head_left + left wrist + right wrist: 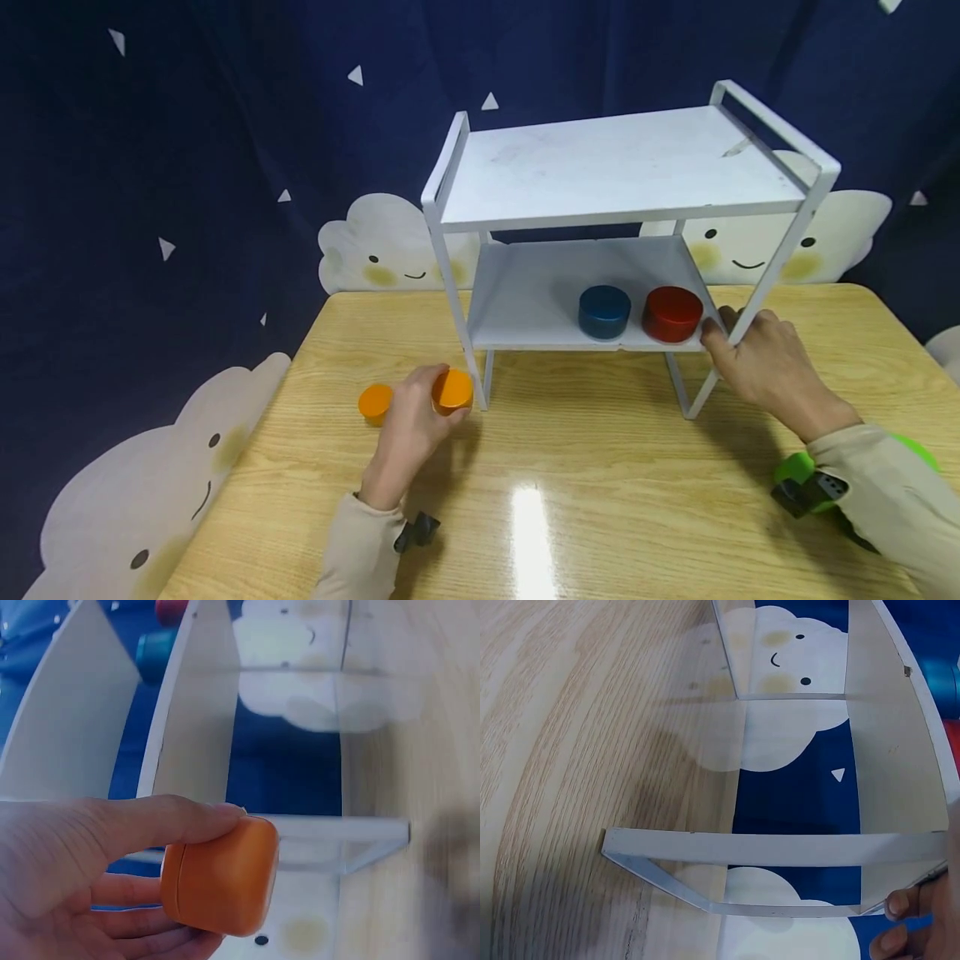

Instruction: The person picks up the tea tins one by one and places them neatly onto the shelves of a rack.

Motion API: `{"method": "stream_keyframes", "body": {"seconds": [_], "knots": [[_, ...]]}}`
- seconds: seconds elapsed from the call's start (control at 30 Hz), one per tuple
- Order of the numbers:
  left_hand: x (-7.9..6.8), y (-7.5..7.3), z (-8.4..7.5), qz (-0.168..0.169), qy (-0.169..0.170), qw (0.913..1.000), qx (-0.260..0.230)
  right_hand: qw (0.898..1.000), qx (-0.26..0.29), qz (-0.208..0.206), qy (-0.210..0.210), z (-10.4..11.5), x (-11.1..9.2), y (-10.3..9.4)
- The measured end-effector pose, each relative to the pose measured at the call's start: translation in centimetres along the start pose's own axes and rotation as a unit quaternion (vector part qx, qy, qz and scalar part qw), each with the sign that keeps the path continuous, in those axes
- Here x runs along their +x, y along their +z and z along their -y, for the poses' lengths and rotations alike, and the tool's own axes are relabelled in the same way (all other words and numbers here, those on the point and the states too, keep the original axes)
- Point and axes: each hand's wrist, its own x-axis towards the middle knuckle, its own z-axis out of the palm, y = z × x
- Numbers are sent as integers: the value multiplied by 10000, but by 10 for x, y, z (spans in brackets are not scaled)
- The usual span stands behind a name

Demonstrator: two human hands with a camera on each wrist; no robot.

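Note:
My left hand (412, 417) holds an orange lidded canister (453, 390) between thumb and fingers, beside the front left leg of a white two-tier rack (622, 171). The left wrist view shows the thumb lying over the canister (225, 877) and the other fingers underneath. My right hand (768, 362) grips the rack's right side at the level of the lower shelf (525, 279), thumb near a red round tin (672, 314). A blue round tin (604, 312) stands left of the red one on that shelf. In the right wrist view, only some fingertips (900, 904) show at the rack's side.
A second orange canister (375, 403) stands on the wooden table (585, 500), left of my left hand. Green objects (795, 468) lie partly hidden under my right sleeve. Behind the table hangs a dark blue curtain (225, 100) with cloud shapes.

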Motion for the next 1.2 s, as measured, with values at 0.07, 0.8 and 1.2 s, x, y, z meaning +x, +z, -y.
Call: {"method": "stream_keyframes", "body": {"seconds": [0.07,0.8,1.2], "knots": [[-2,4,-6,138,118,9998,-72,10000,-4,-31,-29,0,0,-1],[13,26,-72,660,1063,9919,-228,9999,-100,-14,-61,3,3,-2],[24,16,-88,482,1478,9868,-449,9995,-246,-105,-196,2,0,-2]]}}
